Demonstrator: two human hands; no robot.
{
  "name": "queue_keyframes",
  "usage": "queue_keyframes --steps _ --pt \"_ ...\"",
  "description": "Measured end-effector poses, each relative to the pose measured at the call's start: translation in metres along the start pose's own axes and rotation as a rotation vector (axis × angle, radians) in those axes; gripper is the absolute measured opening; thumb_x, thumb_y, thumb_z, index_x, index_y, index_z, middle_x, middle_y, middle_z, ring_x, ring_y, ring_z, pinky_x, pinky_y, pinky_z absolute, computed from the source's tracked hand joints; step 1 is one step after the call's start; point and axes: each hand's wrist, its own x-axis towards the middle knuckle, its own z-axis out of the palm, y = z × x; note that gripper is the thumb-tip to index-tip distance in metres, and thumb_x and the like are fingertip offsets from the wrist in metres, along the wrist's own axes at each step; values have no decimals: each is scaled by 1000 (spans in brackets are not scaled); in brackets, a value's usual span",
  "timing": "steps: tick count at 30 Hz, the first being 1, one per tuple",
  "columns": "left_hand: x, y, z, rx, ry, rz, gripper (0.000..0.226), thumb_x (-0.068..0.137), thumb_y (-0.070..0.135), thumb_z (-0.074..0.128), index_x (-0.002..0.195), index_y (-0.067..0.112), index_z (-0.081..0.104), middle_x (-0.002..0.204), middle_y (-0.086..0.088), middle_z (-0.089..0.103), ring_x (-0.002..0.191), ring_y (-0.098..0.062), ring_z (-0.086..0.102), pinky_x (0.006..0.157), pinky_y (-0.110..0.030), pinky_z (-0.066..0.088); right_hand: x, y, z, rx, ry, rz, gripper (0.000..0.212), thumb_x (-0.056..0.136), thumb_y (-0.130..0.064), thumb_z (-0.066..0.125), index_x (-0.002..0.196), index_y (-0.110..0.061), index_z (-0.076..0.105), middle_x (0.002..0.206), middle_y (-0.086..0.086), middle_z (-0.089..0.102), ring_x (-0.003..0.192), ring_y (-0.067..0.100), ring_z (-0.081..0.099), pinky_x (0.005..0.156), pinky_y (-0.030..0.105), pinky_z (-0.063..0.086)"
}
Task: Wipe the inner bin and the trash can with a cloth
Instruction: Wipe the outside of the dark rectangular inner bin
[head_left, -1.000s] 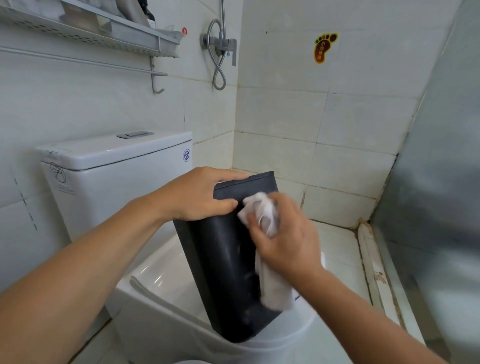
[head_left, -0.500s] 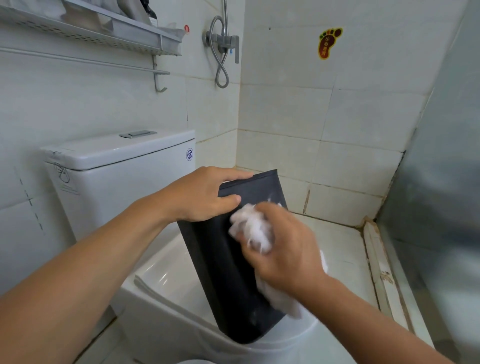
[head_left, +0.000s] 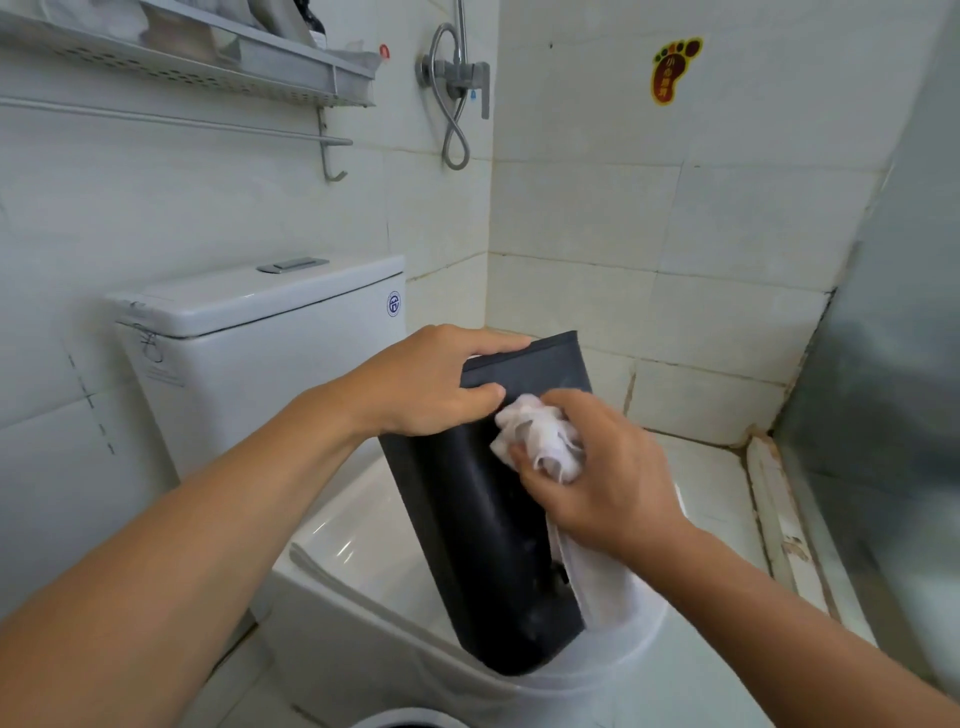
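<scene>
A tall black inner bin (head_left: 483, 540) stands tilted, its lower end resting in the white trash can (head_left: 363, 618) at the bottom centre. My left hand (head_left: 431, 384) grips the bin's upper rim, fingers over the top edge and thumb on its front face. My right hand (head_left: 597, 478) holds a bunched white cloth (head_left: 540, 436) and presses it against the bin's upper front, just below my left thumb. A tail of the cloth hangs down under my right wrist along the bin's right side.
A white toilet cistern (head_left: 249, 332) stands at the left against the tiled wall. Above it hang a metal shelf (head_left: 208, 67) and a towel bar (head_left: 171, 122). A shower valve with a hose (head_left: 457, 83) sits in the corner. A grey panel (head_left: 893, 364) lines the right side.
My right hand has slid the cloth leftward and a little up across the bin's upper front, toward my left thumb. My left hand keeps its grip on the rim.
</scene>
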Motion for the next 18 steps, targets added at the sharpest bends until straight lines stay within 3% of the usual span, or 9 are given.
queue_keyframes --steps 4,6,11,15,18 --pt "2 4 1 14 -8 21 57 94 16 67 147 34 56 134 35 53 119 28 45 99 4 29 42 30 -11 20 104 326 38 85 -67 62 98 -32 59 82 -13 65 78 15 64 67 36 51" --pt "3 4 1 42 -13 28 57 94 18 67 148 33 55 142 30 53 127 20 43 101 5 26 41 29 -11 29 112 342 33 85 -62 67 98 -32 59 82 -13 65 78 16 65 67 36 51" --pt "2 0 0 76 -10 6 58 93 23 68 147 36 55 145 26 56 132 12 46 110 -6 32 5 13 -4 22 -37 60 36 81 -50 74 111 -33 61 92 -17 65 79 11 62 66 36 53" --pt "1 5 2 55 -10 7 60 92 22 67 148 38 54 145 26 55 130 16 44 103 3 27 49 30 -13 27 109 283 35 86 -63 64 96 -30 61 81 -13 65 75 13 62 64 34 49" --pt "1 7 2 75 -6 3 60 92 24 67 149 38 52 146 27 53 129 18 41 103 5 25 65 34 -11 45 189 390 36 89 -62 65 88 -27 57 77 -10 63 73 16 62 64 36 47"
